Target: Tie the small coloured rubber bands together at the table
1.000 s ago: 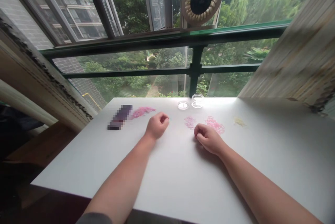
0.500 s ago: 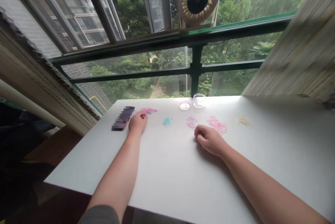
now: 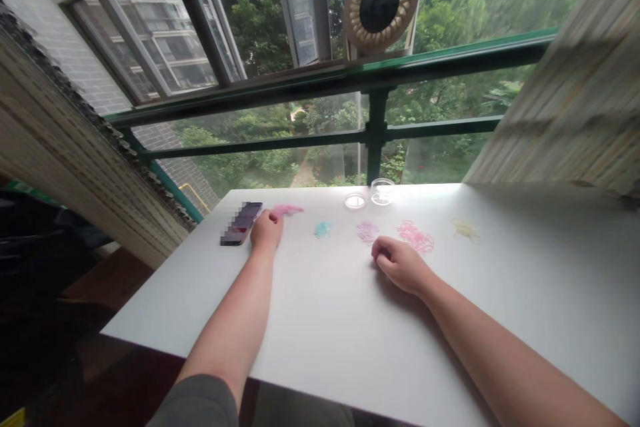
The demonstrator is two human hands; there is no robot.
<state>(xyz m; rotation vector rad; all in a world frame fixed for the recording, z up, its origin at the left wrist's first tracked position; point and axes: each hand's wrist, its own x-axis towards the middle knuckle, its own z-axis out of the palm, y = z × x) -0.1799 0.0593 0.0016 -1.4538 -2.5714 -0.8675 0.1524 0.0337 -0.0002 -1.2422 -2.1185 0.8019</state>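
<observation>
My left hand [image 3: 267, 230] lies on the white table as a loose fist, between a phone [image 3: 243, 222] and a pile of magenta-pink small bands or strips [image 3: 287, 210]. I see nothing in its curled fingers. Farther right, my right hand [image 3: 397, 264] also rests loosely closed, with nothing showing in it. Just beyond it lie a pale purple pile [image 3: 368, 232] and a larger pink pile of thin loops [image 3: 416, 236]. A small turquoise pile [image 3: 323, 230] sits between the two hands, and a pale yellow pile [image 3: 467, 230] is on the right.
Two clear round pieces stand at the table's far edge: a shallow dish or lid [image 3: 355, 201] and a taller container [image 3: 383, 192]. A green railing [image 3: 310, 85] and window lie behind, with a round fan-like object [image 3: 382, 4] above. Curtains [image 3: 543, 107] hang on both sides.
The view has shifted slightly, so the phone and table's left side appear a little farther right. My left hand has drawn slightly differently beside the pink pile; my right hand looks unmoved.
</observation>
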